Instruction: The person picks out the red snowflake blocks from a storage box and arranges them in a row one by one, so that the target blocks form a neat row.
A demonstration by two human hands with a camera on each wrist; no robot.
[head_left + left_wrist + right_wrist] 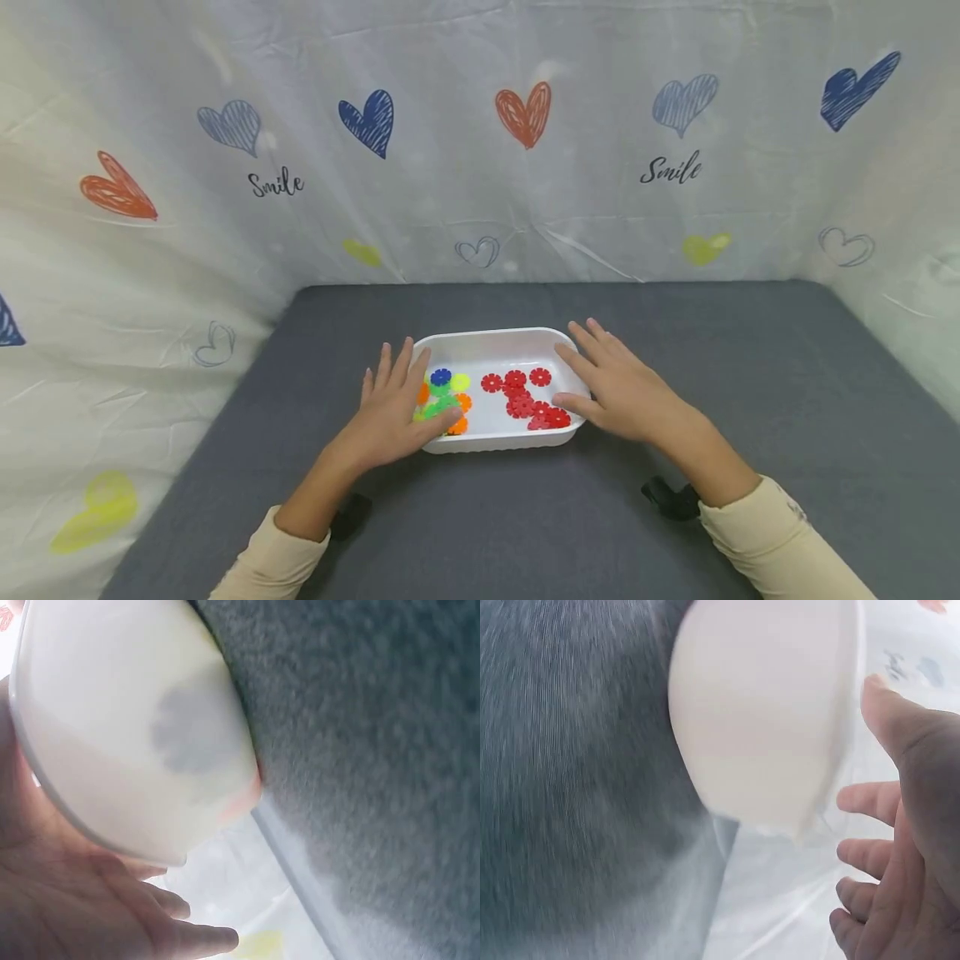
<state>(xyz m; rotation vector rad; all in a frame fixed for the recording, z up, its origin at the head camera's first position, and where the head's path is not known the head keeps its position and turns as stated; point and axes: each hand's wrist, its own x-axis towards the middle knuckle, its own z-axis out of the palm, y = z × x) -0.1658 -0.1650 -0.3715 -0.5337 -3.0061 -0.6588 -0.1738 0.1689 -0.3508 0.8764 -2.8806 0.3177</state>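
Note:
A white tray [495, 444] sits on the grey cloth. Several red flower-shaped discs [519, 406] lie in its right half. Green, orange, yellow and blue discs [442, 402] are bunched at its left end, partly hidden by my left hand [393, 408]. That hand has its fingers spread over the tray's left end, the thumb reaching above the discs. With fingers spread, my right hand [622, 387] is at the tray's right end. In the left wrist view the tray's outer wall [97, 697] shows above the palm. The right wrist view shows the opposite wall [765, 705] beside the thumb.
Grey cloth [480, 525] covers the table all round the tray. A white curtain printed with hearts [522, 115] hangs behind and along both sides. Dark straps [670, 498] sit at the wrists, below the cream sleeves.

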